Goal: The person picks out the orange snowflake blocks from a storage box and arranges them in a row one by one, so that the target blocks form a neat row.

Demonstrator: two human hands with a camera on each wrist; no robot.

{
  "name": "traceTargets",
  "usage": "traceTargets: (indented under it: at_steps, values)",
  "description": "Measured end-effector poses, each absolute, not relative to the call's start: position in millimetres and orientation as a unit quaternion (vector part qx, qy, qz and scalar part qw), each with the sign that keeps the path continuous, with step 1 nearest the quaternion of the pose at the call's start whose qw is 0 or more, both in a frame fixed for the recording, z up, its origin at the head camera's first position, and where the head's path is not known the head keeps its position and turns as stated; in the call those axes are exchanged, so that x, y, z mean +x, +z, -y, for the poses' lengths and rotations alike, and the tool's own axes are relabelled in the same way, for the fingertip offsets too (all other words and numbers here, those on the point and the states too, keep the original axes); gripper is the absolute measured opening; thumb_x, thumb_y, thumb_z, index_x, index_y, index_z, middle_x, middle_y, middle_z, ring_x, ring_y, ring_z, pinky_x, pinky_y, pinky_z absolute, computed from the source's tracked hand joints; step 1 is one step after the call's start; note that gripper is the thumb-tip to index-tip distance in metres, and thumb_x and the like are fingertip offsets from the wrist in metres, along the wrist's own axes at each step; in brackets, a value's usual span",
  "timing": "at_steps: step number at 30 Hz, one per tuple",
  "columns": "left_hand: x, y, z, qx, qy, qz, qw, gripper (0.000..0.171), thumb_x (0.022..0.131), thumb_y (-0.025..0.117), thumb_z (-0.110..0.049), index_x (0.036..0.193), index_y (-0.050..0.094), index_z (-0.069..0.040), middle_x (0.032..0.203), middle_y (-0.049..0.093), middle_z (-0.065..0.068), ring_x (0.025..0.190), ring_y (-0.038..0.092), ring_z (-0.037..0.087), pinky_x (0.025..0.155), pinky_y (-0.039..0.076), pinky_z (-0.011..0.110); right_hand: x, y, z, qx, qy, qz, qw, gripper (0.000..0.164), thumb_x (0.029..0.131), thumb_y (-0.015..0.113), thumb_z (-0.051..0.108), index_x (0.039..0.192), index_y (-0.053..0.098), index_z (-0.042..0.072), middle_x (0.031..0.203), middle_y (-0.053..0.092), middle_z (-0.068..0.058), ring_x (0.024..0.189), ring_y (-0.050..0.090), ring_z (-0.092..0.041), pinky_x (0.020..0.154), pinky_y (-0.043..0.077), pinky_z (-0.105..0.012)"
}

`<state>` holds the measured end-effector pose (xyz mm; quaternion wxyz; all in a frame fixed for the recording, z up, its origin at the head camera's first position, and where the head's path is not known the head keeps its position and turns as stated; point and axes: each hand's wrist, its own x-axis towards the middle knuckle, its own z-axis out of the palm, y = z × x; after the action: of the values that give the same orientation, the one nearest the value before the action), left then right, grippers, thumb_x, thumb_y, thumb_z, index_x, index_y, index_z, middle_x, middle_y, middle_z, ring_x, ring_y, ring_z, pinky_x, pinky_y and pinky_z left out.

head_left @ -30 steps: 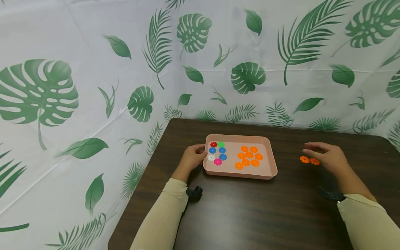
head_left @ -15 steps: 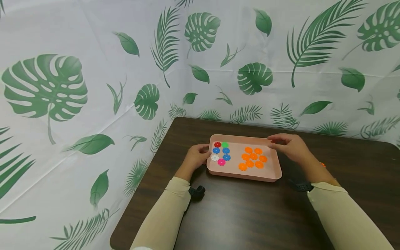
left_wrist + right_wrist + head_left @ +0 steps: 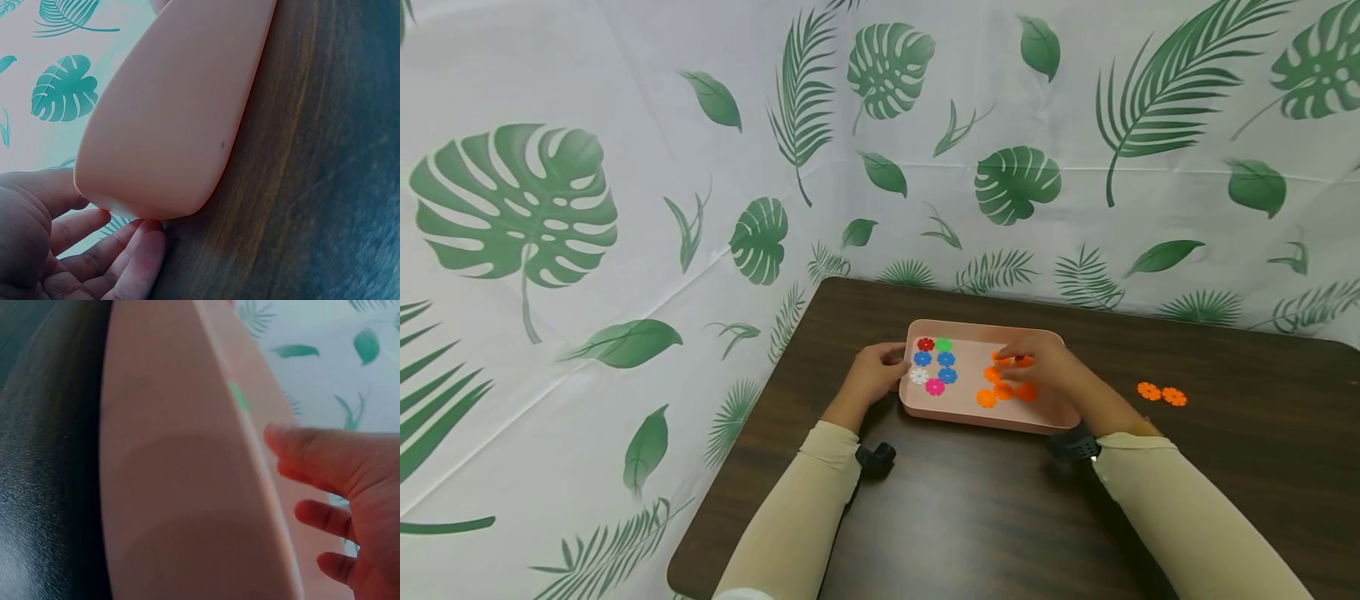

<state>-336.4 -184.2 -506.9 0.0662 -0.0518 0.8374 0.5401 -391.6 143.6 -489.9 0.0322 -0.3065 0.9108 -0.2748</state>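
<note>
place: some draped corner point(image 3: 835, 225), can't tell if home or office | leafy white cloth point(image 3: 917, 158) on two sides | dark wood-grain tabletop point(image 3: 955, 500) right by it

Smooth matt plastic tray point(image 3: 958, 414), dk wood-grain tabletop point(image 3: 940, 500) w/ semi-gloss sheen, creased cloth backdrop point(image 3: 647, 200)

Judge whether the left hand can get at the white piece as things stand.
Likely yes: the left hand holds the left end of the tray, and the white piece lies uncovered just inside. Only the rim seems to stand between them.
</note>
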Motion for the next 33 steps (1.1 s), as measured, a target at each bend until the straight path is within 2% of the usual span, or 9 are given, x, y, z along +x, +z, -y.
traceTargets:
  at_steps: [5, 21, 33]
  values:
    - [-336.8, -507.4, 184.7, -0.051, 0.540, -0.838, 0.066, 0.046, 0.099, 0.073, -0.022, 0.143, 0.064, -0.015, 0.116, 0.070, 0.012, 0.093, 0.070, 0.024, 0.078, 0.064, 0.038, -391.2, -491.8, -137.2, -0.333, -0.251, -0.908, 0.042, 0.027, 0.085, 0.086, 0.014, 0.108, 0.079, 0.001, 0.106, 0.077, -0.011, 0.099, 0.067, -0.032, 0.088, 0.059, -0.048]
    - [-337.8, -506.2, 184.5, -0.051, 0.540, -0.837, 0.068, 0.045, 0.099, 0.072, -0.020, 0.142, 0.064, -0.014, 0.117, 0.070, 0.013, 0.094, 0.070, 0.024, 0.079, 0.064, 0.038, -389.8, -489.5, -131.0, -0.338, -0.194, -0.920, 0.043, 0.023, 0.085, 0.086, 0.014, 0.106, 0.082, 0.006, 0.096, 0.071, -0.002, 0.090, 0.062, -0.023, 0.084, 0.057, -0.041]
    - [-336.6, -505.1, 184.8, -0.050, 0.546, -0.834, 0.065, 0.045, 0.099, 0.072, -0.019, 0.142, 0.064, -0.014, 0.120, 0.070, 0.014, 0.096, 0.071, 0.025, 0.079, 0.064, 0.039, -392.4, -489.0, -130.2, -0.354, -0.176, -0.917, 0.054, 0.030, 0.085, 0.086, 0.013, 0.114, 0.080, 0.010, 0.097, 0.068, -0.001, 0.089, 0.059, -0.021, 0.079, 0.054, -0.033]
